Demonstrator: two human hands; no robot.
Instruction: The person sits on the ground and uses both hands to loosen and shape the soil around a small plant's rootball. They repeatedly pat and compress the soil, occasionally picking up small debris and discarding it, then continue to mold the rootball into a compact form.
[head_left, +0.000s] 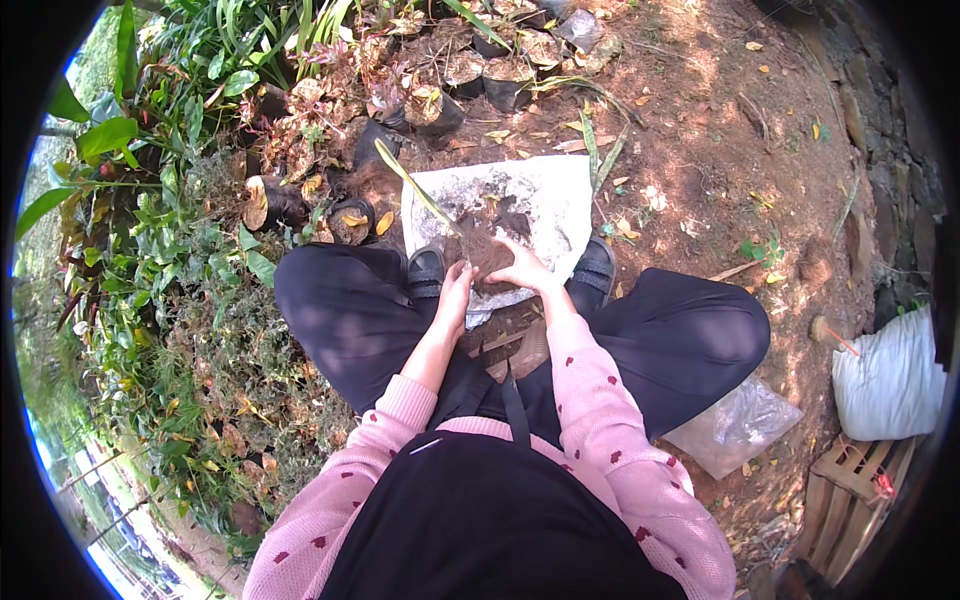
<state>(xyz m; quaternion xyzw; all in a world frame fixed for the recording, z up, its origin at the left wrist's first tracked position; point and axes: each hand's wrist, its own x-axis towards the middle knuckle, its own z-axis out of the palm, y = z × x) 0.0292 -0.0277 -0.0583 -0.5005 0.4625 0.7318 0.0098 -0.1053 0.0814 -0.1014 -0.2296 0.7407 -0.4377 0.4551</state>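
In the head view, a brown, rounded clump of soil [483,253] sits between both hands, above a white, soil-smeared sheet [572,190]. The right hand [522,268] grips its right side, fingers spread around it. The left hand [458,292] touches its lower left side; I cannot tell whether those fingers pinch anything. A long, narrow green leaf with yellowish edges [412,186] slants up-left from the clump. Black strapped sandals [594,268] flank the sheet.

The soil clump [484,252] looks rough, the plastic bag [735,428] glossy.
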